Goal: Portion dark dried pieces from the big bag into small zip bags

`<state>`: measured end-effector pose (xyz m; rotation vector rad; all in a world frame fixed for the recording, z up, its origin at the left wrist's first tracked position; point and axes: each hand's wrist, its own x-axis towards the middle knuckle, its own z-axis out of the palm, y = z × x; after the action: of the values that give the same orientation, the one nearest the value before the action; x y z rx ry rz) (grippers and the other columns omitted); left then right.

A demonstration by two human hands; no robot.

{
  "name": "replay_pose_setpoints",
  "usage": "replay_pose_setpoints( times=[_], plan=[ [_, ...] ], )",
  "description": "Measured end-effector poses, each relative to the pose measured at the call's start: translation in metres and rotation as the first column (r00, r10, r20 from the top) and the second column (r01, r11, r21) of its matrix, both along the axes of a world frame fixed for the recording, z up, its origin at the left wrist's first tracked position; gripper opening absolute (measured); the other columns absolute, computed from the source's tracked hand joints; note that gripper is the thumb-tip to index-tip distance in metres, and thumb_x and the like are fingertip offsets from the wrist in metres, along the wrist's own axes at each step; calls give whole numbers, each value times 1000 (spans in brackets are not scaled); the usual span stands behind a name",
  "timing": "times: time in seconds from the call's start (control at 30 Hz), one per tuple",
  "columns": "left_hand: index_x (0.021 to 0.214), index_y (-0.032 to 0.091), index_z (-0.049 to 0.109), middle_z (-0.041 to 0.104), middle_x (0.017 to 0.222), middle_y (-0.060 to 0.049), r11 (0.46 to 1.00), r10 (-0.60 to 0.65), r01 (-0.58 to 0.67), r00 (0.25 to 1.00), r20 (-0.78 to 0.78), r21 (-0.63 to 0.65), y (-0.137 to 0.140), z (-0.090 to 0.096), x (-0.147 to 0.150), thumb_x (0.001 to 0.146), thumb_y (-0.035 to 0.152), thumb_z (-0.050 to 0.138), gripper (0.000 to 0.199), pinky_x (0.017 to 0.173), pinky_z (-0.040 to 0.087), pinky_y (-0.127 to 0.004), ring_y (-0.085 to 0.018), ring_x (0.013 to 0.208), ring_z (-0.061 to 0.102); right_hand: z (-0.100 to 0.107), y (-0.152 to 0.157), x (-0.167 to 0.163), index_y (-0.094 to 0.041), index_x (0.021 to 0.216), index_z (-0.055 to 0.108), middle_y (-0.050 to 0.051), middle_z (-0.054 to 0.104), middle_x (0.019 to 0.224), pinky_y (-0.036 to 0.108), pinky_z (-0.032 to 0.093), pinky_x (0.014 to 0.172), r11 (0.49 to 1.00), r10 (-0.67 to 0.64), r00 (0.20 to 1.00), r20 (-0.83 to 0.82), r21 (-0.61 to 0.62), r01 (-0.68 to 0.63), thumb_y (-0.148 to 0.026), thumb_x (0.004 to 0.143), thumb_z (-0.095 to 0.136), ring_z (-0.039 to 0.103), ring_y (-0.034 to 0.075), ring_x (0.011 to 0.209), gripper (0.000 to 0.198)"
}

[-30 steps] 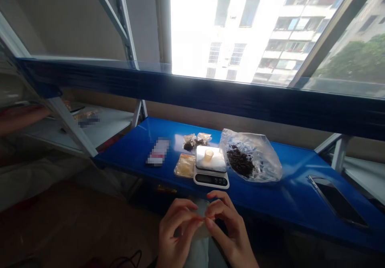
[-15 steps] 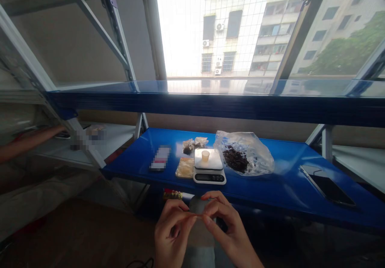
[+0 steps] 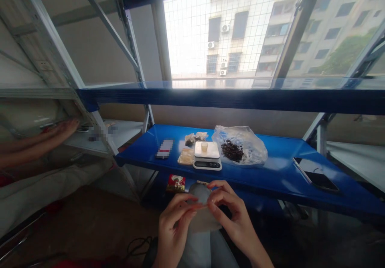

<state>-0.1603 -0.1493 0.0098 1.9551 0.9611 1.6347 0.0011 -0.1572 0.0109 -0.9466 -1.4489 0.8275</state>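
Above my lap, my left hand (image 3: pixel 178 216) pinches one side of the top edge of what looks like a small, thin, see-through filter bag (image 3: pixel 205 220). My right hand (image 3: pixel 228 208) pinches the same edge on the other side, with fingertips close to the left ones. The bag's outline is faint against my grey trousers. Beyond my hands, a white digital scale (image 3: pixel 207 164) carries a small plastic cup (image 3: pixel 204 146). Left of it lie a stack of pale flat bags (image 3: pixel 185 156) and some small filled pouches (image 3: pixel 195 139). A clear plastic bag (image 3: pixel 255 148) with dark dried bits (image 3: pixel 232 151) lies to its right.
These things rest on a blue shelf (image 3: pixel 279 150); another blue beam (image 3: pixel 240 99) crosses above it. Phones lie at the right (image 3: pixel 315 174) and left (image 3: pixel 165 149). A red box (image 3: pixel 176 183) sits below. Another person's arms (image 3: pixel 45 142) reach in at far left.
The view has shifted, so the shelf appears slightly higher and the red box shows more. My hands keep the same pinch. The other person's hand has come into sight at left.
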Motion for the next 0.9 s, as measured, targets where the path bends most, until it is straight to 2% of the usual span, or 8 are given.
replay_pose_setpoints(
  times=[0.13,0.27,0.43,0.53,0.63,0.7,0.8,0.9],
  plan=[
    [75,21,73,71,71,0,1000,6,-6,1000,-25,6,-2,1,5,85,9,54,24,61,53,-15,-11,65,68,1,-1,-1,-19,75,63,9,59,103,26,46,66,999,39,998,47,-11,-38,-35,81,66,57,23,98,18],
    [77,21,74,73,73,-3,1000,-16,14,996,-92,-24,5,-6,8,85,13,56,21,60,55,-19,-14,64,69,-2,2,-3,-20,73,61,8,60,97,29,46,73,1000,-19,1000,15,-8,19,-34,84,64,57,23,99,19],
    [90,23,76,74,74,-4,1000,-1,-2,992,-128,-27,19,-14,9,84,20,61,16,56,55,-20,-15,63,68,-11,11,-3,-21,70,59,6,60,87,31,45,82,999,-37,998,-42,-1,37,-32,85,63,54,24,103,20],
    [91,23,76,72,67,-3,999,-52,49,982,-181,-17,28,-17,6,82,26,66,14,51,52,-21,-14,55,64,-21,22,-1,-20,63,54,5,58,80,31,46,77,996,-83,993,-82,10,84,-30,83,65,55,23,96,25],
    [82,23,76,71,64,-3,995,-103,105,982,-156,0,36,-21,1,81,29,67,11,52,51,-21,-15,56,64,-30,36,6,-20,62,53,4,56,75,28,46,70,985,-167,978,-127,21,171,-31,82,66,55,22,87,26],
    [84,23,75,71,66,-3,996,-87,84,989,-122,-34,39,-25,-1,82,24,65,10,50,50,-20,-14,56,64,-34,43,11,-20,62,52,4,55,74,28,45,69,981,-188,972,-144,11,191,-31,82,66,55,21,86,27],
    [95,23,73,72,69,-1,995,-2,-8,996,-94,-99,44,-31,2,78,21,68,18,44,46,-17,-11,50,60,-37,48,15,-20,59,48,4,54,72,28,46,70,989,-145,978,-152,-10,145,-30,82,66,54,21,86,31],
    [82,22,72,71,69,0,982,97,-107,993,-74,-154,48,-34,8,78,19,67,7,46,46,-16,-11,53,61,-37,48,12,-20,58,48,4,55,71,28,46,69,998,-60,987,-146,-39,55,-31,83,64,55,21,86,32]
  ],
)
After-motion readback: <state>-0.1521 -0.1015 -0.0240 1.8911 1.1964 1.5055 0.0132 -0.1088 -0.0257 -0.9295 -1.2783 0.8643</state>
